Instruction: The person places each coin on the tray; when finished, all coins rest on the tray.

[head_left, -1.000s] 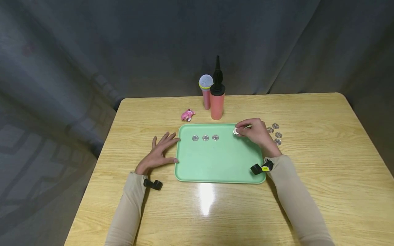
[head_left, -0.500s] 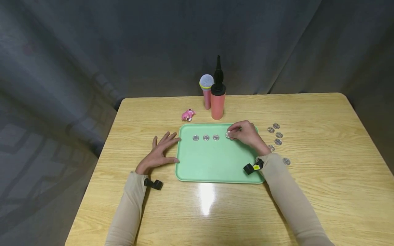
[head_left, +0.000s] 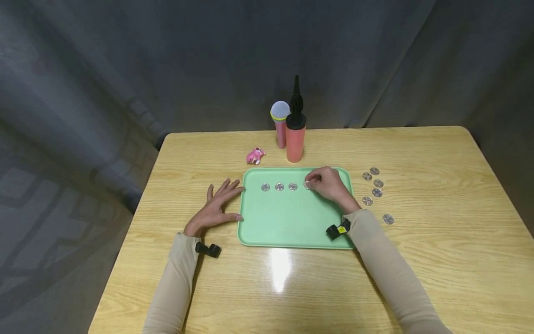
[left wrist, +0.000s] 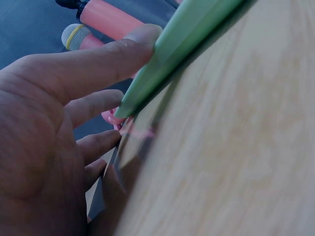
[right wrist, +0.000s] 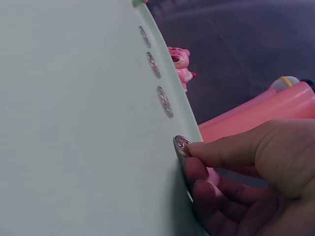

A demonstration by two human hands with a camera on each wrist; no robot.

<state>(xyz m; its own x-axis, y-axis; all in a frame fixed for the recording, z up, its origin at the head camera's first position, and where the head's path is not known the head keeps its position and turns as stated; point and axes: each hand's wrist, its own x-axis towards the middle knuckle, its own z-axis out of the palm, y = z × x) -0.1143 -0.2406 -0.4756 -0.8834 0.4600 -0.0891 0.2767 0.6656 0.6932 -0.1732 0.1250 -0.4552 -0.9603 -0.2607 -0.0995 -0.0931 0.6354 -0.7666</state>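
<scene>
Between thumb and fingers, my right hand [head_left: 328, 184] pinches a silver coin [right wrist: 182, 143] at the green tray's surface, near its far edge. To the left of that coin, three matching coins lie in a row on the tray [head_left: 288, 222]; the nearest of them is a silver coin [head_left: 293, 186]. My left hand [head_left: 212, 212] has its fingers spread at the tray's left side. In the left wrist view, its thumb [left wrist: 142, 39] touches the tray's rim, with the other fingers stretched beyond the edge.
Several loose coins, among them one coin [head_left: 377, 192], lie on the wooden table [head_left: 434, 185] right of the tray. Behind the tray stand a pink hand pump [head_left: 295, 144] with a black top and a toy microphone [head_left: 280, 113]. A pink bear figurine [head_left: 255, 156] is beside them.
My right hand has moved left over the tray with the pinched coin, bringing it down toward the row's right end. More loose coins on the table are uncovered. My left hand stays put.
</scene>
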